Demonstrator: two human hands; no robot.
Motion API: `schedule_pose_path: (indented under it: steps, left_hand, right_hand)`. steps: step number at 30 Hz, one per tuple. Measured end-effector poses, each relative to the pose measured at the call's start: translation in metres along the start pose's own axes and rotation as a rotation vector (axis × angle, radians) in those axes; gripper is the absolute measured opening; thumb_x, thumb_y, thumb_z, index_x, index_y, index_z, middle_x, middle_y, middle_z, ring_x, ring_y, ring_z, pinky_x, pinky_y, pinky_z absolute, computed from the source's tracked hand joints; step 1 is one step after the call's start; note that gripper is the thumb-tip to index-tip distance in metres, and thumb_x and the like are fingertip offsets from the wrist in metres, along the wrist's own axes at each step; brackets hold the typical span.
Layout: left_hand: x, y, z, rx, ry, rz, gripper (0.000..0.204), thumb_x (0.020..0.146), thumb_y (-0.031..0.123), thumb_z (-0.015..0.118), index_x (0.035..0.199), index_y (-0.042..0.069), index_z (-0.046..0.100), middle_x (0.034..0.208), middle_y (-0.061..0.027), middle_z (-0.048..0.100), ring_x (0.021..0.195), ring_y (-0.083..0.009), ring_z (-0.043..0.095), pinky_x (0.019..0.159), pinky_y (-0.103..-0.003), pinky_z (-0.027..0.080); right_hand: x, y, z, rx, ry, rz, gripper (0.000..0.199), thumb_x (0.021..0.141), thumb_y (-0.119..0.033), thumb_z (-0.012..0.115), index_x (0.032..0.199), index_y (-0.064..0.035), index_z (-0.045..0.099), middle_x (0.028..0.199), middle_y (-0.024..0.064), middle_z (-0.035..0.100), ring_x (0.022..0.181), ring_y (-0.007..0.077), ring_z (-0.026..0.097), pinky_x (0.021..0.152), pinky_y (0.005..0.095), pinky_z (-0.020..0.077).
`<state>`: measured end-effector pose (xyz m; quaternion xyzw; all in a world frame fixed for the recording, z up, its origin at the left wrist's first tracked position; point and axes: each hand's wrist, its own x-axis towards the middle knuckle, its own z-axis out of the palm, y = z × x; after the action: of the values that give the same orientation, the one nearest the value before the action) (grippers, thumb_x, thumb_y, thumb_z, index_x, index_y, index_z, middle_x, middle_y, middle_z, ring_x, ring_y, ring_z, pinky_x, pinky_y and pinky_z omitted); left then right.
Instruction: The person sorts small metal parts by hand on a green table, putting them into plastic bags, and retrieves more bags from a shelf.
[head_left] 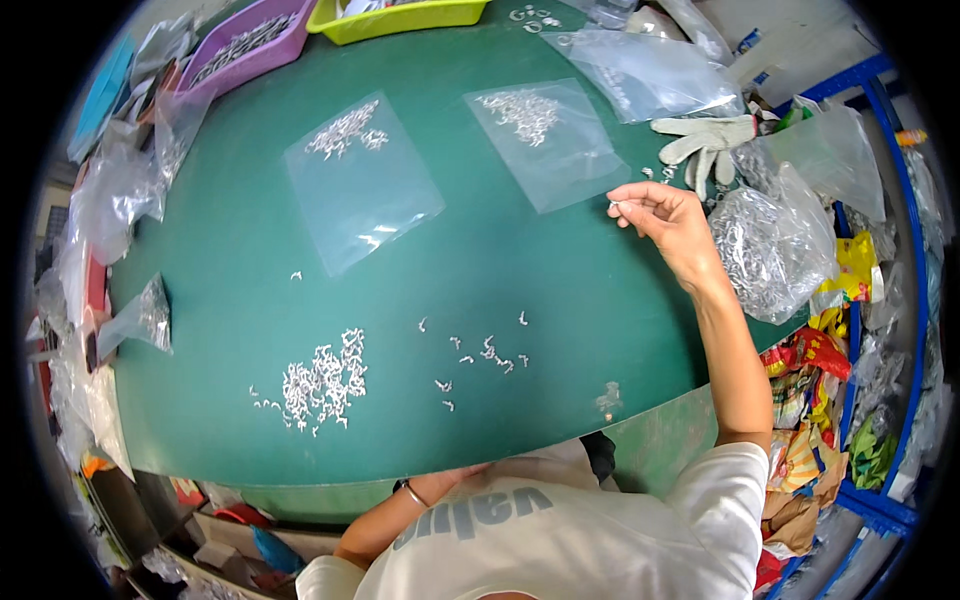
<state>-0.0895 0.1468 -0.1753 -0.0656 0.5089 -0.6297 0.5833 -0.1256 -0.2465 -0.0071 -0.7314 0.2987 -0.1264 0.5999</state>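
Between the thumb and fingertips of my right hand (668, 222) is a small silvery metal piece, mostly hidden by the fingers. That hand hovers beside the lower right corner of a flat clear plastic bag (565, 175). A heap of small silvery metal pieces (525, 115) shows at the bag's far end. To its left lies another flat clear bag (375, 215) with a similar heap. Nearer me are a larger pile of curved metal pieces (325, 382) and several scattered ones (490, 350). My left hand (450, 482) rests low at the table's near edge, its fingers hidden.
A knitted white glove (705, 145) and a bulging clear bag of metal parts (770, 250) lie at the right. A purple basket (240, 45) and a yellow-green tray (395, 22) stand at the back. Blue shelving (905, 290) rises beyond the green table's right side.
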Motion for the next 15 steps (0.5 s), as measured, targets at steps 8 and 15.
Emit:
schedule_pose_path:
  steps: [8, 15]
  left_hand:
    - [0.010, -0.012, -0.003, 0.141, -0.331, -0.060, 0.049, 0.101, 0.034, 0.035, 0.136, 0.001, 0.043, 0.140, -0.0164, 0.046, 0.127, -0.0335, 0.046, 0.109, -0.051, 0.036]
    - [0.015, -0.017, -0.005, 0.204, -0.532, -0.024, 0.049, 0.101, 0.034, 0.036, 0.135, 0.001, 0.044, 0.139, -0.0160, 0.047, 0.126, -0.0340, 0.047, 0.108, -0.052, 0.036]
  right_hand:
    - [0.036, 0.014, 0.042, -0.311, 0.262, -0.270, 0.017, 0.088, -0.010, 0.069, 0.101, 0.0002, 0.071, 0.091, 0.0041, 0.071, 0.081, 0.0095, 0.061, 0.073, 0.0228, 0.0471]
    - [0.044, 0.030, 0.035, -0.506, 0.338, -0.399, 0.019, 0.089, -0.015, 0.068, 0.105, -0.0066, 0.073, 0.092, 0.0019, 0.068, 0.075, 0.0064, 0.054, 0.062, 0.0209, 0.0356]
